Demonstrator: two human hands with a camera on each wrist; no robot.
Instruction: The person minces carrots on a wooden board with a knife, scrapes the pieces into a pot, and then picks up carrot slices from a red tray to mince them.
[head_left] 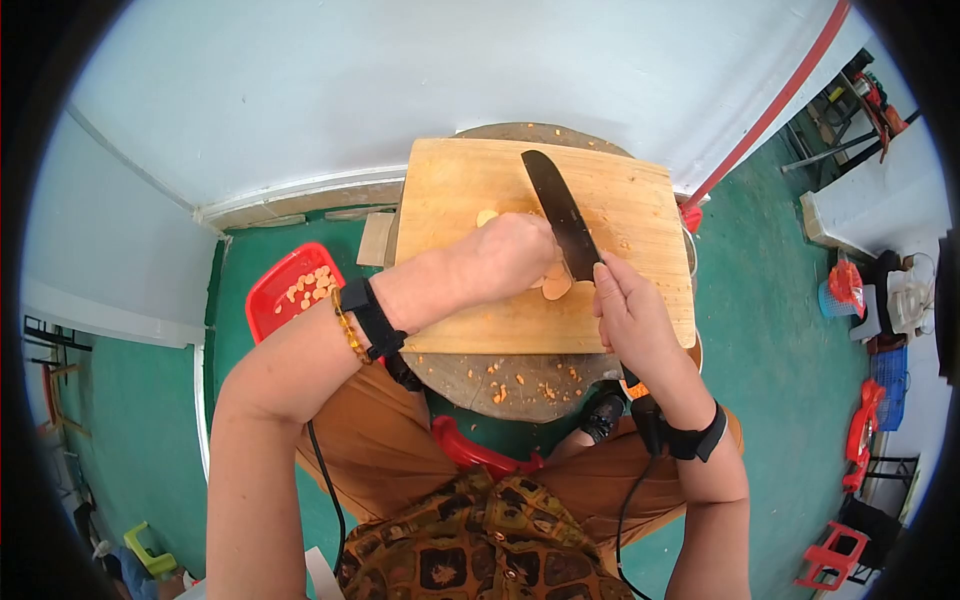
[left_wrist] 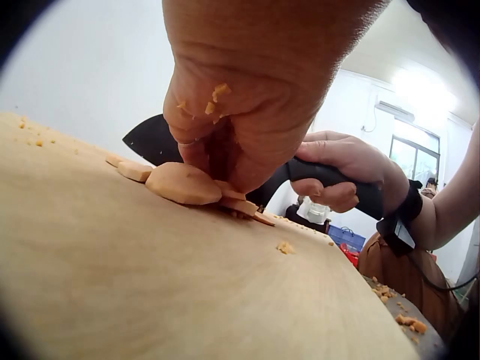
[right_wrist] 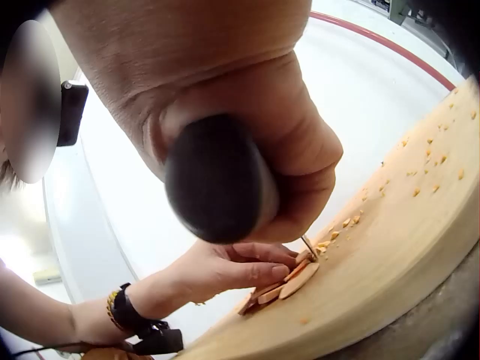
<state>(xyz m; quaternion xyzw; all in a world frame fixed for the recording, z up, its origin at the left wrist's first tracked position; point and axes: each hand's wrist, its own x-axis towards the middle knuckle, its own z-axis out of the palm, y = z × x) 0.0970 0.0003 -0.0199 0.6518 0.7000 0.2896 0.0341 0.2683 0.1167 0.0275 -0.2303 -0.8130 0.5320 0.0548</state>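
A black-bladed knife (head_left: 562,212) is gripped by its dark handle in my right hand (head_left: 635,312). The blade stands on the wooden cutting board (head_left: 450,180), right beside my left hand (head_left: 515,258). With curled fingers my left hand holds a small stack of orange vegetable slices (right_wrist: 300,280) down on the board, fingertips close to the blade. Several oval slices (left_wrist: 184,184) lie against the board in the left wrist view, and the left fingers partly cover them. Orange crumbs (left_wrist: 219,91) stick to the left hand. From the right wrist, the handle's butt (right_wrist: 217,180) hides much of the right hand.
The board lies on a round, crumb-strewn block (head_left: 470,385) between the person's knees. A red basin (head_left: 265,290) with orange slices stands on the green floor at left. A pale wall (head_left: 380,90) rises behind the board. Red stools (head_left: 835,555) and blue baskets (head_left: 888,385) stand far right.
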